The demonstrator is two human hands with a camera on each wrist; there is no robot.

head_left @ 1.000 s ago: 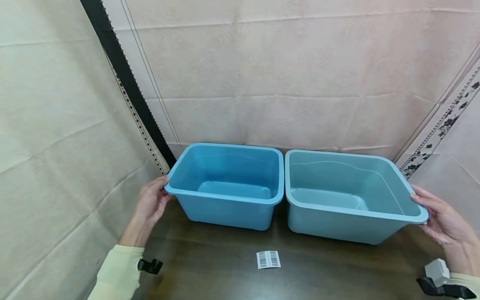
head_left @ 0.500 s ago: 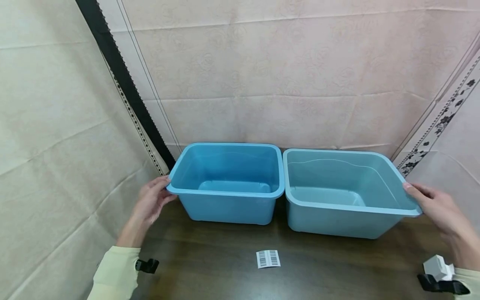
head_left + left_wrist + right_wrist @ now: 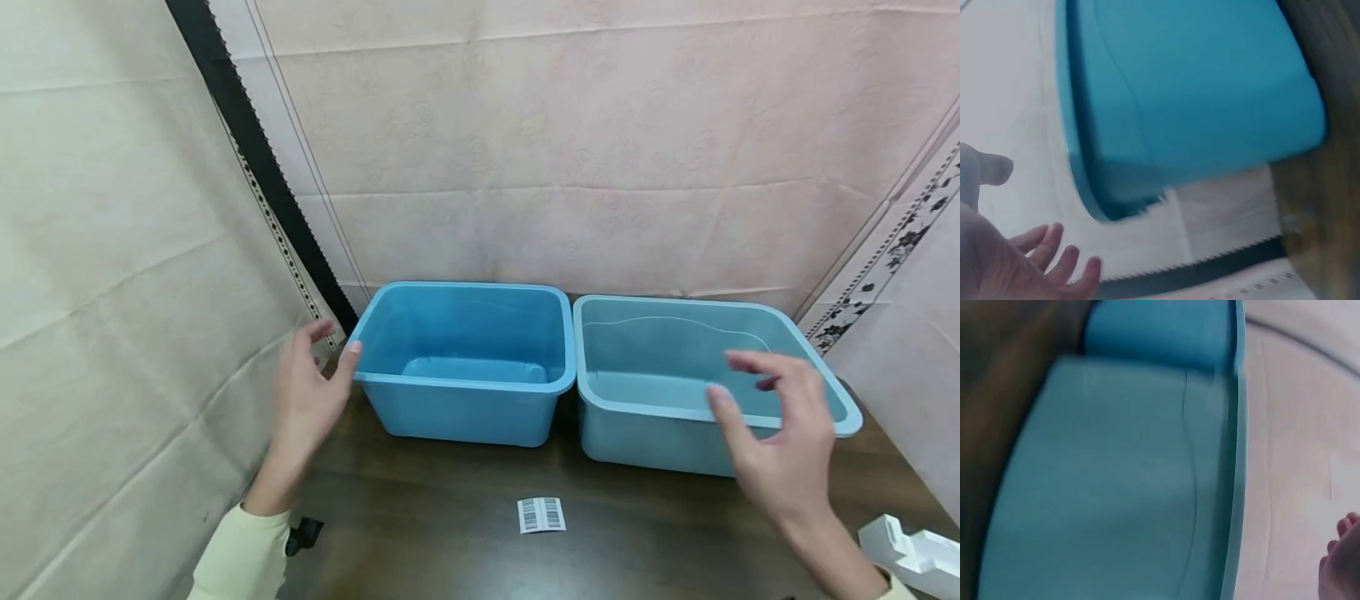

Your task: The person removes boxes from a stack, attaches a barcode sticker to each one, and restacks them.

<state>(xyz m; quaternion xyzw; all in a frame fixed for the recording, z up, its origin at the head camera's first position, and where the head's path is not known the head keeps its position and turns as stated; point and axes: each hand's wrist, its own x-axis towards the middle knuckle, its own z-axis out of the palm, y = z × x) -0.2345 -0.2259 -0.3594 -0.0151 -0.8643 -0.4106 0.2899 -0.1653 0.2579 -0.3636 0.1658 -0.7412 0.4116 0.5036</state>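
Two rectangular plastic bins stand side by side on the dark table. The blue bin (image 3: 465,417) is on the left, and the paler teal bin (image 3: 645,442) is on the right. My left hand (image 3: 311,400) is just off the blue bin's left end, thumb and fingers spread with nothing between them. In the left wrist view its fingers are apart from the bin's rim (image 3: 1075,144). My right hand (image 3: 787,433) hovers in front of and over the teal bin's right half, fingers parted and holding nothing. It hides part of that bin's front rim.
A white barcode label (image 3: 541,515) lies on the wooden table (image 3: 420,517) in front of the bins. Pale cloth (image 3: 562,167) hangs behind and at both sides. A black band (image 3: 262,158) runs down the left corner. A white device (image 3: 911,554) sits by the right wrist.
Both hands have let go of the bins' outer rims. The left hand has opened beside the blue bin, and the right hand has moved left and up over the teal bin's front.
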